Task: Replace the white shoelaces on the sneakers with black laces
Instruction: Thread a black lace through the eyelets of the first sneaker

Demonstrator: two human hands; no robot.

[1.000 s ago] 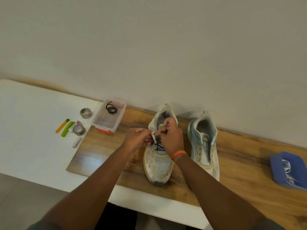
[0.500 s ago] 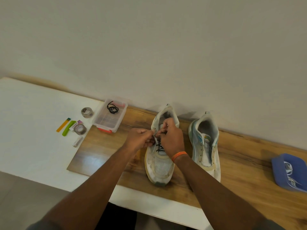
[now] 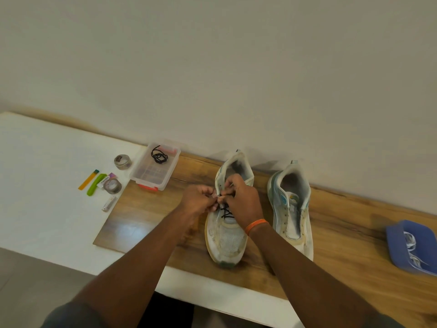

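Two worn white sneakers stand side by side on a wooden board (image 3: pixel 331 233). The left sneaker (image 3: pixel 225 240) has a black lace (image 3: pixel 226 213) crossed through its lower eyelets. My left hand (image 3: pixel 199 200) and my right hand (image 3: pixel 242 201) meet over its tongue, both pinching the black lace at the upper eyelets; the lace ends are hidden by my fingers. The right sneaker (image 3: pixel 292 209) shows no lace. A second coiled black lace (image 3: pixel 159 156) lies in a clear plastic box (image 3: pixel 155 178). White laces (image 3: pixel 412 245) sit in a blue tray (image 3: pixel 399 254) at the far right.
On the white table (image 3: pixel 47 197) to the left lie two tape rolls (image 3: pixel 113 185), a green clip (image 3: pixel 95 184), an orange strip (image 3: pixel 88 179) and a small tube (image 3: pixel 109 203). A plain wall stands right behind the sneakers.
Both hands stayed on the left sneaker's lacing; the fingers shifted slightly as they worked the black lace near the upper eyelets. The camera view drifted a little.
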